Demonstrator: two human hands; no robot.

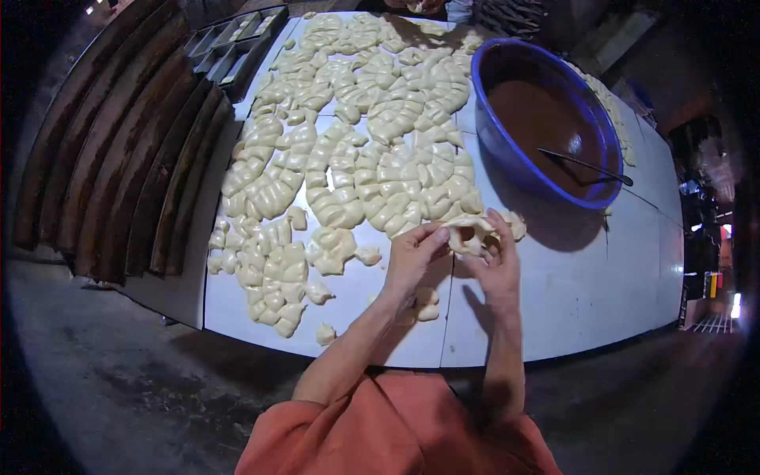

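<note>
Between my two hands, above the table's near middle, is a torn-looking piece of pale dough (457,239). Dark brownish openings show in it; whether they are holes or filling I cannot tell. My left hand (412,260) pinches its left side between thumb and fingers. On the other side my right hand (497,267) has its fingers curled around the piece. Under my wrists lies a small lump of dough (427,304). Another bit of dough (514,226) sits just beyond my right fingers. To the left, many soft, glossy dough pieces (404,170) are pressed together in a broad sheet.
A large blue tub (484,131) of brown contents (538,119) stands at the far right, a dark long-handled tool (590,165) resting across its rim. Dark curved slabs (119,158) lean along the left side, near a grey compartment tray (237,47). All the dough lies on a white table (586,293).
</note>
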